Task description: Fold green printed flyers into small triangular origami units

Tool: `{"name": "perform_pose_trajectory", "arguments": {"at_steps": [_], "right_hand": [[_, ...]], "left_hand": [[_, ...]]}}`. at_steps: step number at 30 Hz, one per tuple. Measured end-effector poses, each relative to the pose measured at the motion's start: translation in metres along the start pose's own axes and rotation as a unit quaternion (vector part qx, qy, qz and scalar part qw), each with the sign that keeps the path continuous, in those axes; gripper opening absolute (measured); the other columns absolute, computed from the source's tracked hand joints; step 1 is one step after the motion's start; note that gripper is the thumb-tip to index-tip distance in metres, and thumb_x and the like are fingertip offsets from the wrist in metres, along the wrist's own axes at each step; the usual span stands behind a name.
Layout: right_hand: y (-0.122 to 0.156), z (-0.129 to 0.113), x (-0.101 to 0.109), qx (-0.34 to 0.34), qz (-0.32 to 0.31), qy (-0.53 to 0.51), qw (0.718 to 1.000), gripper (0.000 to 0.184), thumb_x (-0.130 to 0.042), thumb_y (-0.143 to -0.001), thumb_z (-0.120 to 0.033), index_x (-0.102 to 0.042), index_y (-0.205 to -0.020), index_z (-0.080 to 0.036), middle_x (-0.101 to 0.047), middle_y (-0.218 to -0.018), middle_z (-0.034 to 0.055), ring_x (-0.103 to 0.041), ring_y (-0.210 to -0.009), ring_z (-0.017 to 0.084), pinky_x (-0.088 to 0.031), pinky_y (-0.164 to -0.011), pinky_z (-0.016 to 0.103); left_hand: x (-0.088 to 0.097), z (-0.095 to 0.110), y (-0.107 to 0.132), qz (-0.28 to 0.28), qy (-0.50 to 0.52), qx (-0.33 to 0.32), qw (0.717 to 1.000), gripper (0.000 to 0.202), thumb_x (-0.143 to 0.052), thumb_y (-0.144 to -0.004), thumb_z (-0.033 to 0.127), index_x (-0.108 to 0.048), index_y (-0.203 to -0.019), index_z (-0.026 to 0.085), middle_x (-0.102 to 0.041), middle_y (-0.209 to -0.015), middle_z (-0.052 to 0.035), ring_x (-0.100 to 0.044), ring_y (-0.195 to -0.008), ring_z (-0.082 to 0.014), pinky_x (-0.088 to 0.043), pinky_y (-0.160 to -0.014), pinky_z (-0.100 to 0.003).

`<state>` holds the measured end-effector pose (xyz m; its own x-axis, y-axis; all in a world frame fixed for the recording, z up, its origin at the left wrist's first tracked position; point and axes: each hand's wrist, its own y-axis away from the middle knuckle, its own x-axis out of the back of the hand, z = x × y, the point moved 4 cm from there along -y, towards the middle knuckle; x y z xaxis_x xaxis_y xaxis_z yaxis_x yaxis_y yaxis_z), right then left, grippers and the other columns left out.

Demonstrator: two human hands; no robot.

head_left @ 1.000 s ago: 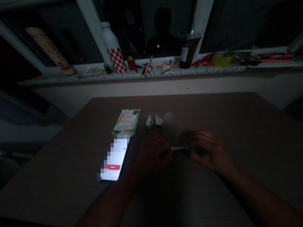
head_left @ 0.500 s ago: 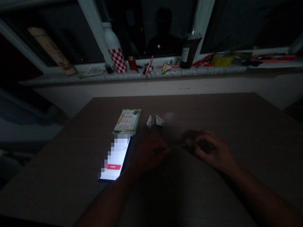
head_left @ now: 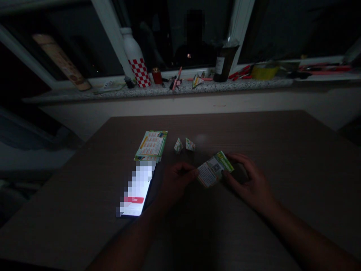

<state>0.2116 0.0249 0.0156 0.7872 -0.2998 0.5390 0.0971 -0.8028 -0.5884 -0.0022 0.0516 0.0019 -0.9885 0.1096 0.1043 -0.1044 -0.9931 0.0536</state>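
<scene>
The paper [head_left: 216, 170] is between both hands, over the table [head_left: 254, 130]. The left hand [head_left: 177, 180] pinches one edge, presumably keeping the print uncovered. The right hand [head_left: 252, 182] brackets the opposite end; whether it grips cannot be determined.

A printed paper [head_left: 213, 170] is held above the table [head_left: 254, 131], its left end pinched between thumb and forefinger of the left hand [head_left: 176, 182]. Its right end is met by the thumb of the right hand [head_left: 254, 184], whose fingers are curved apart; how firmly it is gripped there cannot be told. Toward the table's far left corner a stack of printed sheets [head_left: 152, 145] is laid, and just beside it, on the near-edge side, a lit phone [head_left: 135, 200]. Between stack and paper, toward the far edge, two folded paper pieces [head_left: 190, 144] are set. Beyond that edge, a checkered bottle [head_left: 138, 60] is stood on the windowsill [head_left: 169, 89].
</scene>
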Motion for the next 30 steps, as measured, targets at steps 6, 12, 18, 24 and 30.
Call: {"name": "perform_pose_trajectory", "arguments": {"at_steps": [6,12,18,24,30], "right_hand": [[0.006,-0.015,-0.006,0.026,-0.003,0.024,0.999,0.045,-0.063,-0.081,-0.022,-0.052,-0.124,-0.025,-0.054,-0.124,0.0122,-0.054,-0.113,0.028,-0.047,-0.093,0.049],[0.013,-0.011,-0.025,0.001,-0.070,-0.038,0.997,0.056,-0.066,-0.079,-0.028,-0.046,-0.131,-0.023,-0.055,-0.128,0.0137,-0.055,-0.117,0.027,-0.050,-0.095,0.045],[0.012,-0.011,-0.029,0.007,-0.091,-0.086,0.992,0.049,-0.068,-0.078,-0.029,-0.053,-0.125,-0.023,-0.065,-0.115,0.0111,-0.064,-0.103,0.025,-0.054,-0.086,0.038],[0.011,-0.015,-0.025,0.001,-0.079,-0.109,0.991,0.030,-0.067,-0.078,-0.030,-0.064,-0.107,-0.023,-0.073,-0.096,0.0071,-0.070,-0.083,0.022,-0.057,-0.070,0.030],[0.010,-0.014,-0.019,-0.018,-0.060,-0.122,0.991,0.020,-0.068,-0.077,-0.028,-0.066,-0.096,-0.022,-0.074,-0.082,0.0034,-0.069,-0.069,0.018,-0.057,-0.061,0.026]], "left_hand": [[-0.009,0.013,0.013,0.035,-0.105,-0.161,0.981,0.004,-0.064,-0.076,0.022,-0.063,-0.075,0.018,-0.070,-0.086,-0.0031,-0.065,-0.078,-0.0162,-0.051,-0.074,-0.032],[-0.024,0.022,0.028,-0.037,-0.155,-0.276,0.948,0.004,-0.060,-0.077,0.017,-0.057,-0.077,0.020,-0.070,-0.098,-0.0048,-0.065,-0.090,-0.0179,-0.051,-0.081,-0.034],[-0.028,0.021,0.031,-0.095,-0.148,-0.285,0.942,0.003,-0.055,-0.082,0.019,-0.057,-0.083,0.020,-0.069,-0.102,-0.0062,-0.065,-0.096,-0.0188,-0.051,-0.083,-0.035],[-0.030,0.018,0.030,-0.114,-0.146,-0.251,0.950,0.012,-0.056,-0.086,0.024,-0.061,-0.096,0.020,-0.071,-0.096,-0.0042,-0.066,-0.089,-0.0170,-0.052,-0.079,-0.032],[-0.019,0.018,0.025,-0.032,-0.142,-0.232,0.962,0.017,-0.066,-0.076,0.026,-0.061,-0.090,0.019,-0.064,-0.080,-0.0020,-0.058,-0.072,-0.0150,-0.048,-0.066,-0.028]]}}
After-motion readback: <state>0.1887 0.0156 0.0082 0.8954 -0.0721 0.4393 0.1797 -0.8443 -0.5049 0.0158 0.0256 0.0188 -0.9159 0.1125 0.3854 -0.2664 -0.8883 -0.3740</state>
